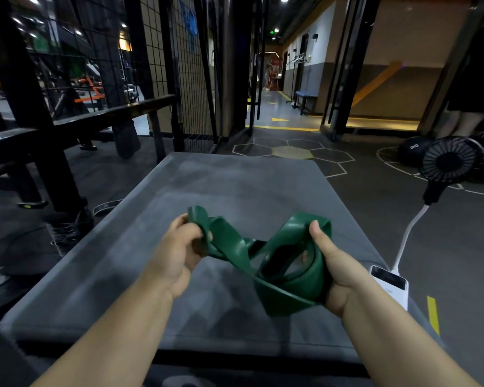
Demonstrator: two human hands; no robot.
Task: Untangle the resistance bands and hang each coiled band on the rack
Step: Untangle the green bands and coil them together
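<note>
While left hand grips 1 end, right hand clutches green band.

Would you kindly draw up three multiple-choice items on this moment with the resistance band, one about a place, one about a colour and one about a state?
1. Where is the white power bank?
A. On the grey mat's right edge
B. On the black frame
C. In the left hand

2. What colour is the band?
A. Orange
B. Green
C. Yellow

3. How is the band held?
A. Lying loose on the mat
B. Hung on a hook
C. Gripped by both hands, twisted

Answers:
1 A: the power bank lies at the right edge of the grey mat, cabled to the fan.
2 B: the band is dark green.
3 C: the left hand and right hand each grip a part, with crossed loops between.
</note>
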